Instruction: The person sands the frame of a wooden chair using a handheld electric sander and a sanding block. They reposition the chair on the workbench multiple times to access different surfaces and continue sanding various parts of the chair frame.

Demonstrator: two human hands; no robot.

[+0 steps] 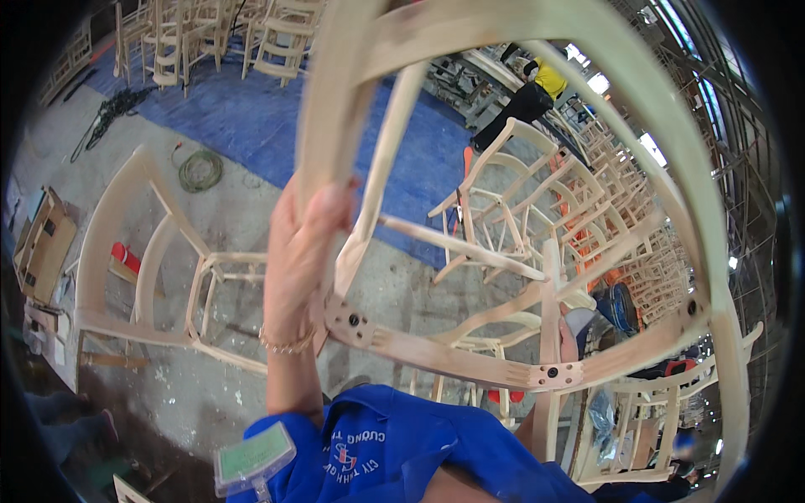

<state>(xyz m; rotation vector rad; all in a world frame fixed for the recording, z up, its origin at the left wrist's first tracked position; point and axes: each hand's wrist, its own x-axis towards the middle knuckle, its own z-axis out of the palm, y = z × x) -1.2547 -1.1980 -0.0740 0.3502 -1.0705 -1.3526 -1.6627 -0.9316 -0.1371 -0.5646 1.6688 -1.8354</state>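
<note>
The bare wooden chair frame (520,168) is already lifted high, left hand (306,243) clamped round its upright, right hand (568,342) gripping a leg, not yet set down.

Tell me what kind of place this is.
Probably a furniture workshop or factory floor: the left hand grips an unfinished pale wooden chair frame, more bare wooden chair frames stand stacked by a blue floor tarp.

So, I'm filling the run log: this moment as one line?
left hand: grips chair frame by upright | right hand: on lower leg, grip unclear | frame lifted | more chairs on floor
</note>
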